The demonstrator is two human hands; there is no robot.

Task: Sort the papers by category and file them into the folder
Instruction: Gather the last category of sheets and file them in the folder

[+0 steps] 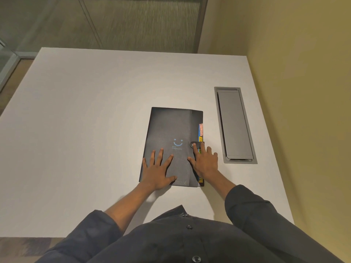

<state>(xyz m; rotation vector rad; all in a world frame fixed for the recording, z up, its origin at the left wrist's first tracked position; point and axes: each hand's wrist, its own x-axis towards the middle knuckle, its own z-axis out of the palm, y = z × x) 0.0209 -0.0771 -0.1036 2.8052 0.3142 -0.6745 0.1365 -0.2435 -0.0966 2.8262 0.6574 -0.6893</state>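
Spanning most of the view, a white table [95, 130] meets a yellow wall along its right edge. The closed black folder [171, 141] lies lengthwise toward the far edge, beside a grey cable hatch [235, 126]. Left hand [157, 168] presses flat; right hand [206, 162] fingers its snap strap, ungrasping. Bare tabletop stretches left.

Left hand [158, 170] lies flat, fingers spread; right hand [206, 164] reaches forward, fingers extended.
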